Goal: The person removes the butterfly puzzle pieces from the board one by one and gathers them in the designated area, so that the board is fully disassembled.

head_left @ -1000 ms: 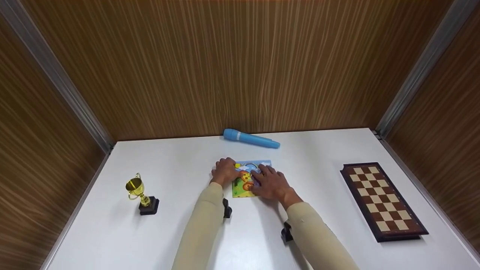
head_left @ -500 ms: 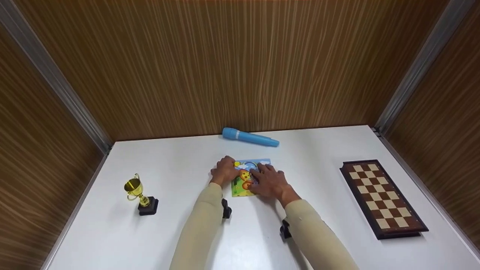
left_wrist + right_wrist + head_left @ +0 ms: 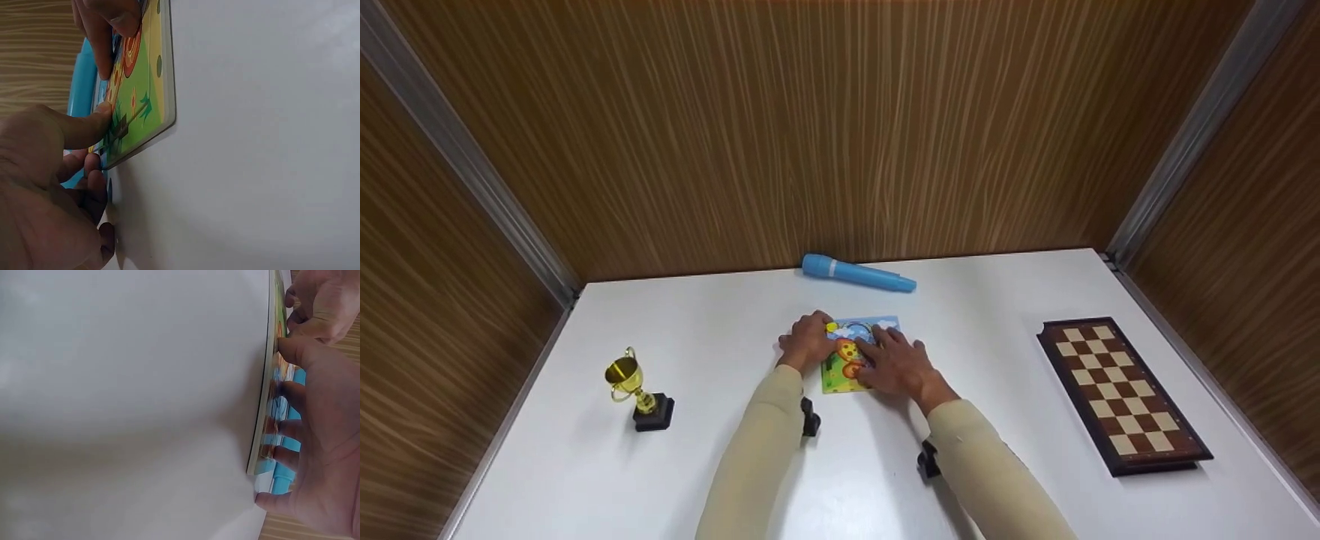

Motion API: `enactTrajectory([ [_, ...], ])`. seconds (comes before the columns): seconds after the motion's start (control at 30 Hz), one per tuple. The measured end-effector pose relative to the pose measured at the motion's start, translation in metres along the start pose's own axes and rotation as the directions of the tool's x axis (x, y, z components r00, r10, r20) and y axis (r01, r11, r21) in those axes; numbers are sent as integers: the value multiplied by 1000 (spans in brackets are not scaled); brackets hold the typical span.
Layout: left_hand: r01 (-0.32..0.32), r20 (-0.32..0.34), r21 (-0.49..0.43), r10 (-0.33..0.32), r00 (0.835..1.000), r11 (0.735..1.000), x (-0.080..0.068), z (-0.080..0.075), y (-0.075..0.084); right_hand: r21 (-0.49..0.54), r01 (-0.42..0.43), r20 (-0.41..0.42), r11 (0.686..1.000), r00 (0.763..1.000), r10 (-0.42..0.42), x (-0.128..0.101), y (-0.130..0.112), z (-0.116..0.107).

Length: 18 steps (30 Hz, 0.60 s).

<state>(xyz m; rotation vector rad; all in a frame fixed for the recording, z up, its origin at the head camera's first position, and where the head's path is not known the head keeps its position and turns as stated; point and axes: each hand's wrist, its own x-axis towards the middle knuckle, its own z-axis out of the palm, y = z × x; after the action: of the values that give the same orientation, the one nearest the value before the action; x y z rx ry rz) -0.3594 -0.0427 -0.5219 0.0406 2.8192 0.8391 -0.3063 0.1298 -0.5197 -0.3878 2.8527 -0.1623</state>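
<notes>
A thin, flat, square picture puzzle board (image 3: 849, 358) with a green lower band, an orange spotted figure and blue sky with white clouds lies on the white table (image 3: 720, 465), just in front of the blue plastic cylinder-shaped torch (image 3: 858, 273). Much of its picture is covered by the two hands, and the figure cannot be made out fully. The left hand (image 3: 805, 342) rests at the board's left edge, thumb tip pressing on the printed face and fingers curled at the rim (image 3: 95, 169). The right hand (image 3: 897, 364) lies spread over the board's right half, its fingers (image 3: 292, 433) straight and flat on the surface, gripping nothing.
</notes>
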Motion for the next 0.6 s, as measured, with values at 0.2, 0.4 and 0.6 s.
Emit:
enactTrajectory([
  [0.2,-6,-19,11,6,1000,1000,-2,-3,0,-30,9,9,1000,1000,-9,0,-1,-1],
  [0.4,-28,-54,8,29,998,1000,-1,-2,2,-22,10,7,1000,1000,-10,-1,-1,-2],
  [0.6,-75,-81,-24,72,994,997,-2,2,-4,-17,10,10,1000,1000,-9,-1,1,1],
])
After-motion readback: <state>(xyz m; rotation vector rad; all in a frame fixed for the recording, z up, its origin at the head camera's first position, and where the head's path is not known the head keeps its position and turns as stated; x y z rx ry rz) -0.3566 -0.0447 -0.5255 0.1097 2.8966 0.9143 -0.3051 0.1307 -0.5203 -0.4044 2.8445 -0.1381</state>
